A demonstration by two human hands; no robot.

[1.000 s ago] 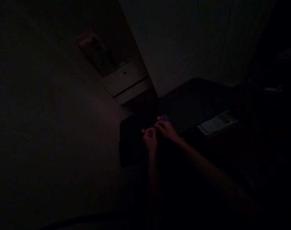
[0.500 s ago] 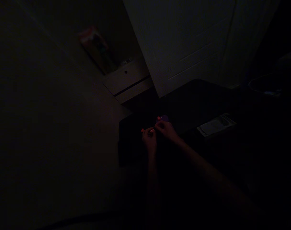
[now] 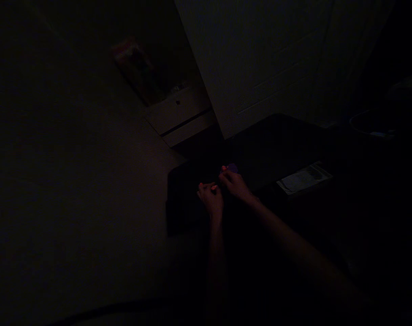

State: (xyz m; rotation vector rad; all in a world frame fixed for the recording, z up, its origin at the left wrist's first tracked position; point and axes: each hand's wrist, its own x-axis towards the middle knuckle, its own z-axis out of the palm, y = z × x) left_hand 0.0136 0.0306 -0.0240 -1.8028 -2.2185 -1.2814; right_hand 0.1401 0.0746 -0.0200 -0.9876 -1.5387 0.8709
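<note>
The scene is very dark. My left hand (image 3: 210, 198) and my right hand (image 3: 235, 185) meet over a black surface (image 3: 185, 203), fingers curled. The left hand pinches a small orange-tipped thing (image 3: 212, 186) that I cannot name. Just past my right fingers shows a small purple object (image 3: 231, 169) with an orange spot, and the right fingers close around or against it. Both forearms reach in from the bottom right.
A pale booklet or paper (image 3: 304, 179) lies to the right on the dark surface. A white door (image 3: 260, 59) stands behind, with a light low drawer unit (image 3: 178, 115) and a reddish package (image 3: 134, 68) at the back left. Carpet (image 3: 73, 181) spreads to the left.
Less of the orange-tipped piece shows past the left fingers, which have shifted slightly left. The hands otherwise stay together in the same spot.
</note>
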